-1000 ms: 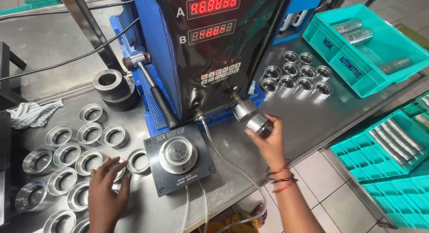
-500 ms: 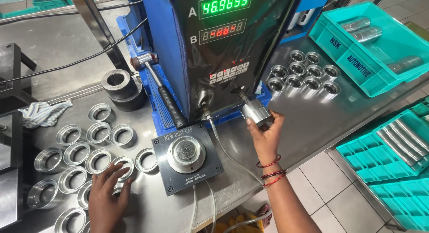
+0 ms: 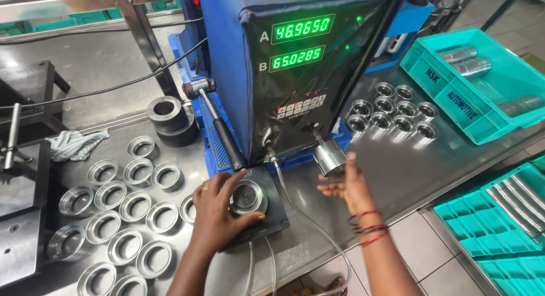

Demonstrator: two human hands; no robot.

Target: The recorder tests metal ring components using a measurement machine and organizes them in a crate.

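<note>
My left hand (image 3: 218, 208) curls around a shiny metal ring (image 3: 250, 196) that sits on the dark square gauge base (image 3: 275, 216), thumb in front and fingers behind. My right hand (image 3: 347, 183) is spread, palm up, just below and right of a polished metal cylinder (image 3: 329, 157). That cylinder hangs at the foot of the blue measuring machine (image 3: 295, 91), and my fingertips are close to it or barely touching. Two rows of green digits glow on the machine's black front.
Several metal rings (image 3: 130, 208) lie on the steel table to the left, and several smaller ones (image 3: 392, 111) to the right. A black-handled hammer (image 3: 218, 128), dark ring blocks (image 3: 167, 117), a cloth (image 3: 74, 144), teal bins (image 3: 482, 86) and hoses (image 3: 301, 216) are around.
My left hand left the loose rings and came onto the gauge base with a ring. My right hand let go of the cylinder and opened. Both readouts turned from red to green.
</note>
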